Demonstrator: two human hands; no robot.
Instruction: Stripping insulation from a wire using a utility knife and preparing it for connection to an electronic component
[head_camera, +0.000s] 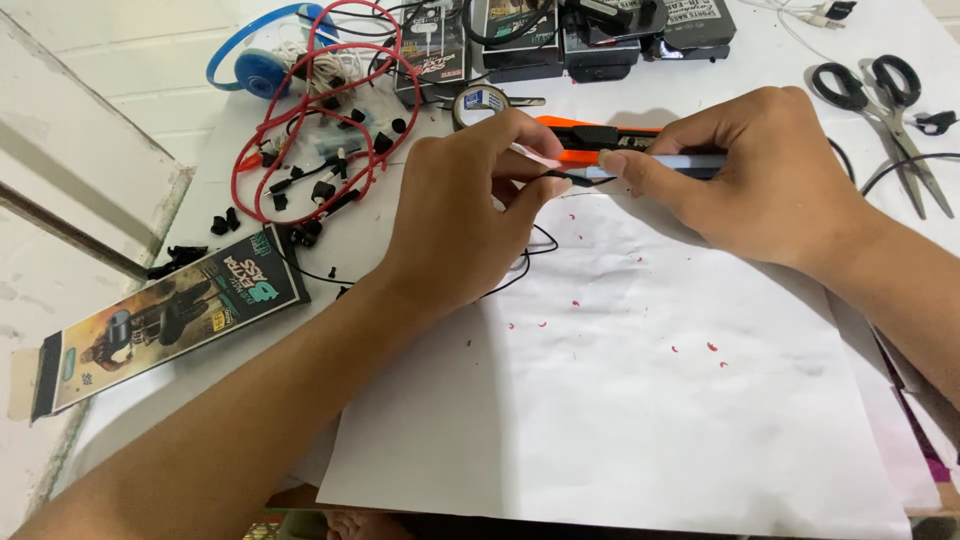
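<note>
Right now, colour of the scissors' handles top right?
Black, seen in the head view: scissors lying on the white table.

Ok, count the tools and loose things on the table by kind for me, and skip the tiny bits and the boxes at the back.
Scissors: 1
Orange utility knife: 1
Tape roll: 1
Blue headphones: 1
Red cable bundle: 1
Flat printed box: 1
Grey-blue tool in right hand: 1
Thin black wire in left hand: 1
Total: 8

I see the paper sheet on the table centre, scissors at two o'clock (cables at eleven).
</note>
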